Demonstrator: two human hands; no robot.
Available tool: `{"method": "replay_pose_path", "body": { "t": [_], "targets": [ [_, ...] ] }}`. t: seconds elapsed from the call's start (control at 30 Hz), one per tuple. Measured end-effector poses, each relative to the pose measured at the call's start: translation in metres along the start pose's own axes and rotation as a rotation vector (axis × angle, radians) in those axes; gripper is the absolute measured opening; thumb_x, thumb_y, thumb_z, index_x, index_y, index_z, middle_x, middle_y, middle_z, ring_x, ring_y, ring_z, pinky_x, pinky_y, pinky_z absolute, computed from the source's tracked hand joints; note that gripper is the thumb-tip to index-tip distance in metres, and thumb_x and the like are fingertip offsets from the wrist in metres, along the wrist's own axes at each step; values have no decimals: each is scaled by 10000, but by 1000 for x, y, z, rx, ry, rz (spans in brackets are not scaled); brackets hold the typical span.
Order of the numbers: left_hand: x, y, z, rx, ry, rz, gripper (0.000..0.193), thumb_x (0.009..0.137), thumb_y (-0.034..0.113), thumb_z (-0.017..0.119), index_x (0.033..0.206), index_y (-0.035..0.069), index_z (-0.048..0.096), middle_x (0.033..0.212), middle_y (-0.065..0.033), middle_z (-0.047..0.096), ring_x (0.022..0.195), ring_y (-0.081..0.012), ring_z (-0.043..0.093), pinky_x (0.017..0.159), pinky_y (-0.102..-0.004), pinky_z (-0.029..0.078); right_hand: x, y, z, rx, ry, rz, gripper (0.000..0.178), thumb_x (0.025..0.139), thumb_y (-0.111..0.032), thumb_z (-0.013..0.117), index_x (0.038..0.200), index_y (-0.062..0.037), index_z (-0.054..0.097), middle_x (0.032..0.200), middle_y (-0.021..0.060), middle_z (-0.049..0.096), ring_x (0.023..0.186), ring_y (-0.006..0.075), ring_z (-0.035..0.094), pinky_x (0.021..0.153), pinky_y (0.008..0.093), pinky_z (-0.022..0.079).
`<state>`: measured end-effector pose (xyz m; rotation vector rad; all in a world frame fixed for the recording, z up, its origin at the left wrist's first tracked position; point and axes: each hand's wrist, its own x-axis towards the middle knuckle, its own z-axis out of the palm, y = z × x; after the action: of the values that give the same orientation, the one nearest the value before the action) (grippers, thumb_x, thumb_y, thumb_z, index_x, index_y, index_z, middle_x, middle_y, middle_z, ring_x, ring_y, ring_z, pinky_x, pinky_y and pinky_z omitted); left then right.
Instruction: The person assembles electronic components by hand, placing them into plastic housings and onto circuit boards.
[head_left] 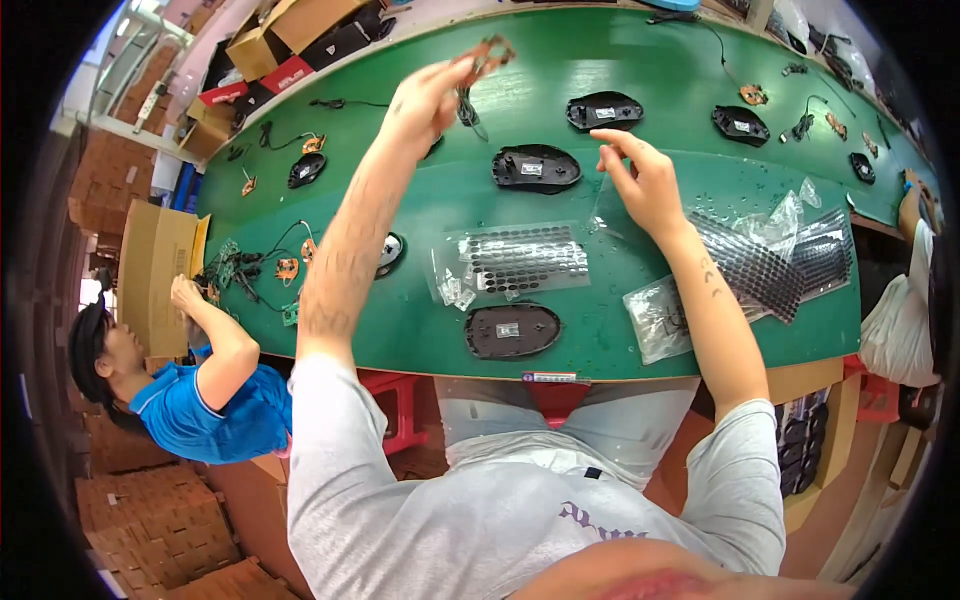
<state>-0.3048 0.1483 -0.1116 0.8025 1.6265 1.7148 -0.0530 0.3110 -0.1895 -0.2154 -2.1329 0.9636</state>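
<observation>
Raised over the far middle of the table, my left hand (pixel 425 100) pinches a small circuit board (pixel 490 57) with a dark cable hanging from it; the board is slightly blurred. My right hand (pixel 645 180) hovers, fingers apart and holding nothing, just in front of a black mouse shell (pixel 605 110). Another open mouse shell (pixel 536 168) lies to its left. Closer to me are a clear sheet of round black stick-on pads (pixel 520 258) and a black mouse shell half (pixel 513 331). A round dark part (pixel 390 254) is partly hidden by my left forearm.
Textured black-dotted sheets (pixel 760 262) and clear plastic bags (pixel 657 325) cover the right front of the green table (pixel 400 330). More boards, cables and shells lie along both sides. A co-worker in blue (pixel 215 400) works at the left beside a cardboard box (pixel 158 270).
</observation>
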Motion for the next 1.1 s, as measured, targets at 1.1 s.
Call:
{"method": "replay_pose_path", "body": {
  "t": [1.1],
  "targets": [
    [-91, -23, -36, 581, 190, 168, 266, 928, 188, 628, 1116, 7, 680, 733, -36, 639, 622, -103, 582, 611, -210, 492, -3, -4, 12, -33, -177, 3, 163, 845, -186, 708, 802, -30, 716, 673, 50, 624, 585, 193, 529, 573, 315, 439]
  ]
}}
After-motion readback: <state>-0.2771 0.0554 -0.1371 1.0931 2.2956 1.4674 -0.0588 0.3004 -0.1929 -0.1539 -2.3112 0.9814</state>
